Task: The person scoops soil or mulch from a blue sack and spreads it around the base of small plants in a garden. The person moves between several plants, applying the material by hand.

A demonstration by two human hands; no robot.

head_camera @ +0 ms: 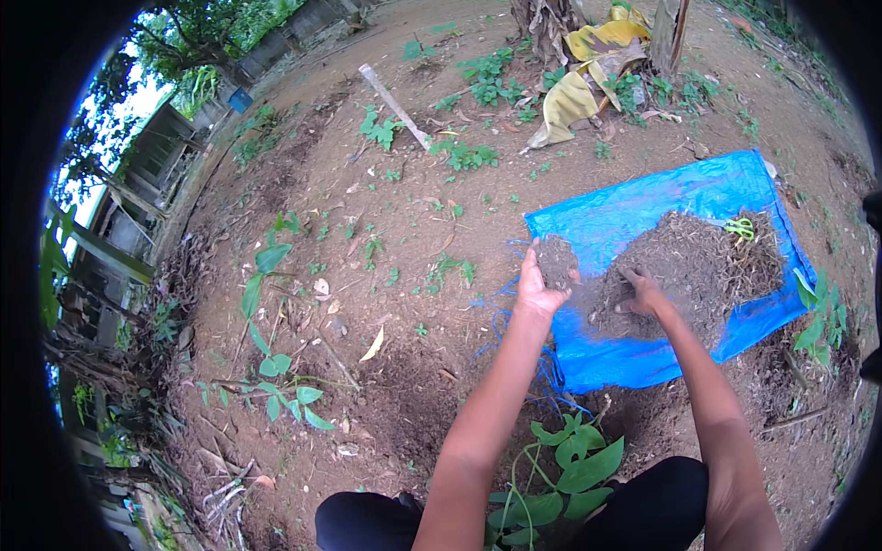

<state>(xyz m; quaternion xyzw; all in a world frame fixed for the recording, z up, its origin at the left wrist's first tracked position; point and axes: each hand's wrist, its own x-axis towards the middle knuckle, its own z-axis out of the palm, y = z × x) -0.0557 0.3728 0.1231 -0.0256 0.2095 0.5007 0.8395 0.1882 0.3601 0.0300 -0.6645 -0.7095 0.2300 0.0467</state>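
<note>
My left hand (540,289) cups a clump of dark, crumbly soil mixed with dry bits (557,258) above the left side of a blue woven plastic sheet (613,368). On that sheet lies a broad heap of loose soil (679,265). My right hand (642,292) rests at the heap's near left side, thumb and fingers apart, touching the soil. Scissors with lime-green handles (741,228) lie on top, towards the right, where the heap gives way to coarse dry plant matter (758,265).
A leafy green plant (565,475) grows between my knees, and a vine (275,365) stands to the left. Frayed blue strands (503,317) trail from the sheet's left edge. Beyond are a wooden stake (394,107), dry banana leaves (568,107) and trunks.
</note>
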